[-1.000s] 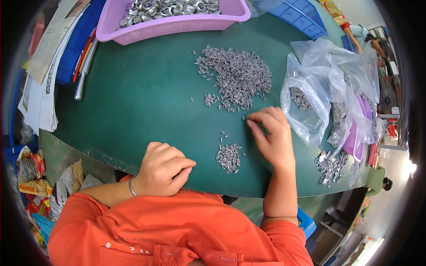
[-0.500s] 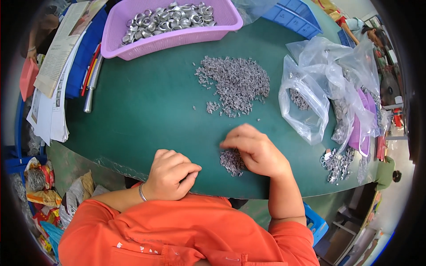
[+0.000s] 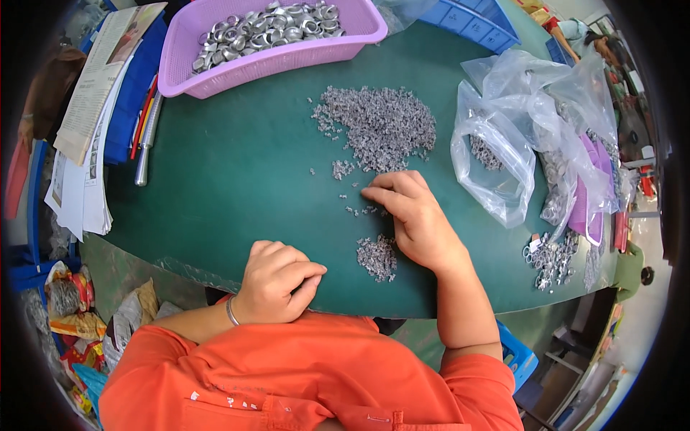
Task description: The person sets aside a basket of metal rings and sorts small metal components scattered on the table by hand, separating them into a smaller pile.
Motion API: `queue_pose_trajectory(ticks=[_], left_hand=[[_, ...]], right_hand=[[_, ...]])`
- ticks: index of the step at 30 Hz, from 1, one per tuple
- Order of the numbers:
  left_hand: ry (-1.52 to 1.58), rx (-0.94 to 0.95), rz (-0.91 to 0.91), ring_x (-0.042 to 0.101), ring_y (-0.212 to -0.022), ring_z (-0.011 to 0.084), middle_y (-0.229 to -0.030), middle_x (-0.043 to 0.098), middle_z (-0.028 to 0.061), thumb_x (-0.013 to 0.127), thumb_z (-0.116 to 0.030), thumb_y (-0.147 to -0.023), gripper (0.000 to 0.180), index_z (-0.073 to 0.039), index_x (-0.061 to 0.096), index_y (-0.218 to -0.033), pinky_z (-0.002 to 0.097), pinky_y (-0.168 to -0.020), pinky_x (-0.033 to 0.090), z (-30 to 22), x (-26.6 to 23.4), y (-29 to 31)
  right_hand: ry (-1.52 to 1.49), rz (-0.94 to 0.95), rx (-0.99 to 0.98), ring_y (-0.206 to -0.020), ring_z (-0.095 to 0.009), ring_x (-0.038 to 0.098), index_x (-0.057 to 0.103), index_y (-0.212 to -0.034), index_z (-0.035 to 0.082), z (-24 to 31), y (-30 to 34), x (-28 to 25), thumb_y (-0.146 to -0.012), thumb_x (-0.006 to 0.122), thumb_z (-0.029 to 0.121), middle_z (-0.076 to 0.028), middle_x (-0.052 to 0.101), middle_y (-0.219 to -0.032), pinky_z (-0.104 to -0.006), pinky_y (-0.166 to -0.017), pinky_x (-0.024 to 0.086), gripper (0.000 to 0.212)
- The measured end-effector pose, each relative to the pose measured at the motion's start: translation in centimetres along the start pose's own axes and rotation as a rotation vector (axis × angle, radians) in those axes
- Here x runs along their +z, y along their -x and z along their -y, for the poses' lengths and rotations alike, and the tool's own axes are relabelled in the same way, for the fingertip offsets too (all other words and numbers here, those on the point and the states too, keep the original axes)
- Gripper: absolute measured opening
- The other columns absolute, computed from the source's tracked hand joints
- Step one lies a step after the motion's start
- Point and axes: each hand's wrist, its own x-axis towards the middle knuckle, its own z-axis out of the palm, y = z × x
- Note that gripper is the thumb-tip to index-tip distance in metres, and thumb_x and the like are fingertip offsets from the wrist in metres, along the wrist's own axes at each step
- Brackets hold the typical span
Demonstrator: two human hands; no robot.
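Note:
A large heap of tiny grey metal parts (image 3: 384,126) lies spread on the green tabletop (image 3: 230,158). Nearer to me is a smaller pile of the same parts (image 3: 376,258). My right hand (image 3: 418,219) is between the two, just below the large heap, fingers bent and a little apart, tips down at the table. Several loose parts (image 3: 366,210) lie beside it; no part shows between its fingers. My left hand (image 3: 279,280) rests at the table's near edge, loosely curled, with nothing visible in it. Its palm side is hidden.
A lilac basket (image 3: 269,63) of silver rings stands at the back left. Blue bins (image 3: 471,25) are at the back right. Clear plastic bags (image 3: 496,194) and a pile of metal pieces (image 3: 552,260) lie on the right. Papers (image 3: 86,144) and a metal rod (image 3: 146,147) are left.
My right hand has moved away from me, from the small pile to just below the large heap. Several loose parts now lie between the piles. My left hand stays put.

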Motion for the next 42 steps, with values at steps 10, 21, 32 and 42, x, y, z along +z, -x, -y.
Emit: queue_pose_trajectory(ticks=[10,21,32,42], left_hand=[[0.018,0.004,-0.011,0.058,-0.068,0.0198,-0.078,0.065,0.0014,0.076,0.000,-0.072,0.018,-0.009,0.072,-0.087,0.0349,-0.072,0.040,0.3,0.0,-0.1],[0.020,-0.040,0.030,0.058,-0.068,0.0200,-0.077,0.065,0.0003,0.077,-0.001,-0.071,0.018,-0.011,0.073,-0.085,0.0349,-0.072,0.040,0.3,0.0,0.0],[-0.009,-0.097,0.057,0.059,-0.070,0.0206,-0.079,0.065,0.0027,0.075,0.000,-0.075,0.014,-0.009,0.073,-0.087,0.0354,-0.072,0.041,0.5,-0.8,-2.8],[-0.104,0.103,0.003,0.058,-0.076,0.0206,-0.083,0.061,0.0007,0.077,0.000,-0.074,0.018,-0.009,0.072,-0.089,0.0350,-0.075,0.039,-0.1,3.0,-10.5]], right_hand=[[0.074,-0.051,0.068,-0.088,-0.032,0.059,0.070,-0.092,0.002,-1.3,1.0,-2.1,-0.076,0.073,-0.004,-0.011,0.064,-0.092,-0.0398,-0.077,0.050,0.017],[0.058,-0.093,0.036,-0.082,-0.030,0.063,0.070,-0.086,0.005,-0.9,1.3,-1.4,-0.077,0.075,0.000,-0.008,0.068,-0.088,-0.0391,-0.074,0.052,0.012],[-0.205,-0.109,0.309,-0.080,-0.029,0.068,0.063,-0.098,0.005,-0.4,1.8,-1.5,-0.080,0.076,0.000,-0.011,0.070,-0.087,-0.0373,-0.071,0.055,0.023],[-0.081,-0.102,0.194,-0.079,-0.032,0.062,0.062,-0.090,0.005,-1.8,1.8,-3.1,-0.077,0.074,-0.002,-0.011,0.063,-0.084,-0.0405,-0.070,0.051,0.020]])
